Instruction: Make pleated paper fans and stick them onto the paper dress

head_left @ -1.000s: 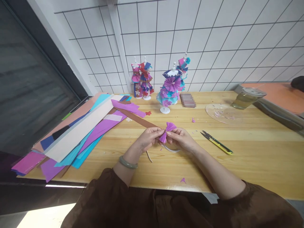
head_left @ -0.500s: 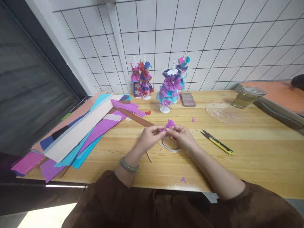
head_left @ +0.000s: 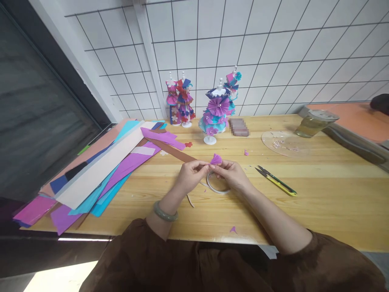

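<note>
Between my two hands is a small fan of pleated purple crepe paper (head_left: 216,158), its gathered end pinched low and its frilled edge up. My left hand (head_left: 193,174) is closed, with thumb and forefinger together at the fan's gathered base. My right hand (head_left: 233,173) is closed on the same piece, thumb in front and fingers behind. Just beneath the hands lies a ring of white tape or cord (head_left: 217,190), partly hidden by the right fingers. Right of my right hand rest yellow-handled thread snips (head_left: 276,181), blades pointing away to the left.
Coloured paper sheets (head_left: 103,170) are heaped at the left. Small dress forms in paper dresses (head_left: 219,107) stand along the tiled wall. At the right are a clear dish of tiny beads (head_left: 284,144) and a cup of yellowish liquid (head_left: 314,123). A purple scrap (head_left: 233,230) lies near the front edge.
The purple fan has turned slightly and looks narrower, its frilled edge now more upright. My fingers have shifted a little at its base. The view has moved slightly.
</note>
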Motion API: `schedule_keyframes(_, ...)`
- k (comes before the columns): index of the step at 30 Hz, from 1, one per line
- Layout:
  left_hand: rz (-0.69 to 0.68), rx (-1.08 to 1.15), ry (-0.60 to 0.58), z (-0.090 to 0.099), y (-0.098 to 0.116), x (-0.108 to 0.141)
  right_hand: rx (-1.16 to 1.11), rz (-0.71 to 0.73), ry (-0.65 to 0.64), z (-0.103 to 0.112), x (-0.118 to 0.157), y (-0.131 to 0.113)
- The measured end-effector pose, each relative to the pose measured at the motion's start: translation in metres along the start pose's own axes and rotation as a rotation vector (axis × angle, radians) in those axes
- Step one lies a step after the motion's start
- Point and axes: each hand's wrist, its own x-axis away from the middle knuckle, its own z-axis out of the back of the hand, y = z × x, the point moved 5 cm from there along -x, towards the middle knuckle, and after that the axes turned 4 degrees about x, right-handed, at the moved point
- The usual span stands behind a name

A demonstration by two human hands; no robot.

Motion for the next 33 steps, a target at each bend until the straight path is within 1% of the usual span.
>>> schedule_keyframes(8,0.055,0.007,-0.001,0.003,-0.002,-0.002,0.017,-0.025,-0.068,-0.002,0.0,-0.001)
schedule_keyframes(14,0.104,0.05,0.027,0.005,0.001,-0.004,0.025,-0.021,-0.122,-0.003,0.0,0.002)
schedule_keyframes(22,0.159,0.104,-0.012,0.005,-0.003,-0.004,0.088,0.015,-0.081,-0.005,0.003,-0.005)
schedule_keyframes(29,0.18,0.142,-0.042,0.004,-0.01,-0.004,0.164,0.106,-0.014,-0.004,0.006,-0.012)
schedule_keyframes(33,0.203,0.193,-0.056,0.003,-0.01,-0.004,0.161,0.088,0.014,-0.003,0.005,-0.01)
